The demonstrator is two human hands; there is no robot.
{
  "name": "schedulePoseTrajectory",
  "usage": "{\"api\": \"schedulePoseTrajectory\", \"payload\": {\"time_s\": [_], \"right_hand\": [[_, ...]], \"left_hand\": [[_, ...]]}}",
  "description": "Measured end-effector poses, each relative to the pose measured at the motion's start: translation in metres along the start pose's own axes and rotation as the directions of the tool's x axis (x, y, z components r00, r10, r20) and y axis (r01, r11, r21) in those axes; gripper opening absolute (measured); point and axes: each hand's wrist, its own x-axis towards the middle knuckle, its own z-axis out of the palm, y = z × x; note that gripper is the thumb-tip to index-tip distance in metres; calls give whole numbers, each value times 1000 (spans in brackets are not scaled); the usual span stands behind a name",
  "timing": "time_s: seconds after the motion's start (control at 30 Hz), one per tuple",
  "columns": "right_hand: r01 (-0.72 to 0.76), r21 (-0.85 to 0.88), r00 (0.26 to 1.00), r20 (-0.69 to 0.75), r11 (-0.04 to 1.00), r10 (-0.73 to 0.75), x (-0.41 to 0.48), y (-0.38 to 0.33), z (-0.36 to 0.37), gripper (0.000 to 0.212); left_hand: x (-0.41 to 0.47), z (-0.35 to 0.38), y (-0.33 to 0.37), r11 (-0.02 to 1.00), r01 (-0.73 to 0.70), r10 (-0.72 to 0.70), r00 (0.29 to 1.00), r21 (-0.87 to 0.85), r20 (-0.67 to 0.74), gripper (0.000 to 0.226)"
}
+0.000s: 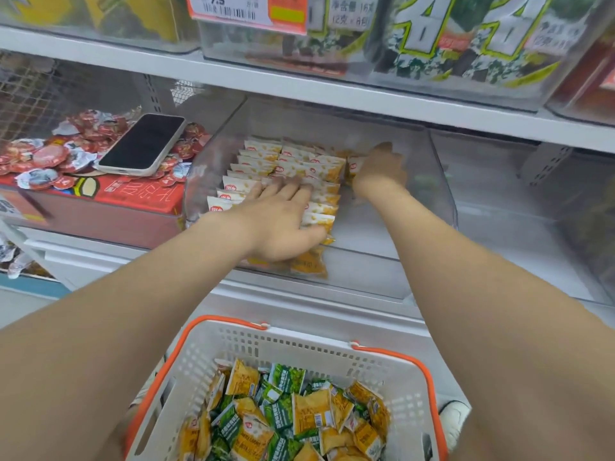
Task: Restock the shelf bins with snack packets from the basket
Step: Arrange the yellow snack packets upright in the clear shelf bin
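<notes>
A clear shelf bin [442, 181] holds rows of small yellow-and-white snack packets [259, 161]. My left hand [283, 221] lies flat on the front rows with its fingers spread, pressing them. My right hand [382, 168] reaches deeper into the bin, its fingers curled at a yellow packet [354, 166] at the right end of the back rows; the grip itself is blurred. Below, a white basket [299, 347] with orange handles holds many loose yellow and green packets [293, 414].
A phone [143, 144] lies on red-wrapped snacks [43, 158] in the left bin. Right of the clear bin is another clear bin [532, 211]. The shelf above [332, 91] carries bins of green-and-white packs and a price tag [246, 10].
</notes>
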Motion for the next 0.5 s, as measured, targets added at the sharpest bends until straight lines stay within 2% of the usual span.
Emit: {"api": "schedulePoseTrajectory", "payload": {"time_s": [0.13, 0.27, 0.37, 0.5], "right_hand": [[-32, 35, 999, -12, 999, 33, 12, 3, 8, 58], [-21, 156, 999, -20, 988, 25, 13, 5, 16, 68], [42, 165, 999, -12, 985, -41, 14, 8, 16, 78], [137, 139, 989, 29, 981, -142, 15, 12, 19, 70]], "left_hand": [[-1, -2, 2, 1000, 3, -3, 999, -12, 36, 94], [-2, -3, 3, 1000, 3, -3, 999, -19, 39, 95], [-3, -4, 5, 1000, 9, -8, 999, -16, 46, 99], [-2, -5, 5, 1000, 14, -14, 998, 0, 54, 97]]}}
